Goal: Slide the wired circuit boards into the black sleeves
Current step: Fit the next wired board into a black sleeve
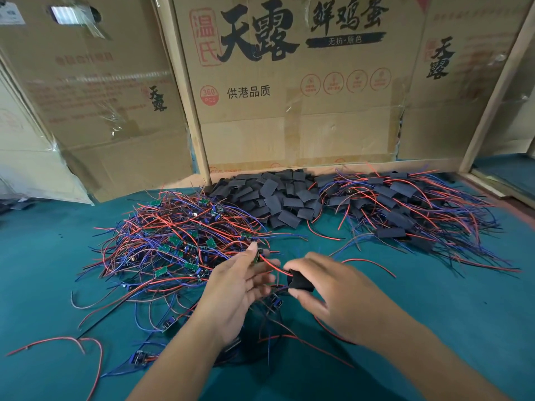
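Right hand (333,287): holds one black sleeve (299,280), pinched btwn thumb below and forefinger on top; other fingers spread loose to the right. Palm faces down.
Left hand (240,282): palm turned inward, fingers mostly straight and fanned. Thumb and forefinger tips pinch a small circuit board (256,257) up near the edge of the wire heap. Grip narrow, fingertips only.
Board in hand: only a sliver of green shows past the fingers; rest hidden. A red wire (270,264) runs from it down toward the mouth of the sleeve, touching or entering it, can't tell which.
Sleeve in hand: short, flat black tube, open end facing left toward the other hand. Board not inside yet.
Unsleeved boards (173,241): big tangle on the left of the table, red and blue wires w/ small green boards scattered thru it. Some blue parts visible on a few.
Loose strays (142,357): a few boards w/ wires lie apart at the near left, close to the left forearm.
Empty sleeves (275,195): heap of black pieces at centre back, against the cardboard.
Finished pile (405,204): right back, black sleeves w/ red and blue wires sticking out both ways.
Table (448,314): teal-green cover.
Backdrop: cardboard boxes (289,82) flattened and stood upright behind the piles, printed w/ large black characters and red stamps; wooden strips (191,91) btwn them.
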Motion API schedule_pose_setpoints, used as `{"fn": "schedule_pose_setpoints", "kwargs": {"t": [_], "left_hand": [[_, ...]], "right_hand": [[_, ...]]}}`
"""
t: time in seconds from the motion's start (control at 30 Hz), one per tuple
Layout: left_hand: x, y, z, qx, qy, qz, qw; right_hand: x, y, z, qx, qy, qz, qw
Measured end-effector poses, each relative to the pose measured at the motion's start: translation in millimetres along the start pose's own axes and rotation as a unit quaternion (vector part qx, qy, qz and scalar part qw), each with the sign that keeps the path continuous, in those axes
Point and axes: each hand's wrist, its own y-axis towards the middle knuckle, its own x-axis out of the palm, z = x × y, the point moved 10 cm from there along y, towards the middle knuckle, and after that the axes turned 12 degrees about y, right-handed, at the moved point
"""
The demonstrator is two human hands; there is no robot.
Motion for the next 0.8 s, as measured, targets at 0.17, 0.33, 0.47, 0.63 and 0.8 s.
{"fn": "schedule_pose_setpoints", "kwargs": {"t": [0.17, 0.33, 0.47, 0.63, 0.8], "left_hand": [[0.5, 1.5, 16.8, 0.070, -0.060, -0.032, 0.995], [1.4, -4.5, 35.1, 0.172, 0.018, -0.017, 0.985], [26.8, -17.8, 40.9, 0.242, 0.106, -0.090, 0.960], [45.3, -28.3, 39.2, 0.273, 0.105, -0.141, 0.946], [43.5, -28.8, 42.6, 0.299, 0.096, -0.138, 0.939]], "right_hand": [[0.6, -1.2, 8.8, 0.009, -0.013, -0.016, 1.000], [1.6, -1.7, 23.7, 0.049, -0.081, -0.032, 0.995], [-6.1, -1.0, 26.5, 0.080, -0.011, 0.007, 0.997], [-10.8, -1.2, 25.8, 0.083, 0.019, 0.040, 0.996], [-14.9, -0.9, 21.4, 0.077, 0.048, 0.061, 0.994]]}}
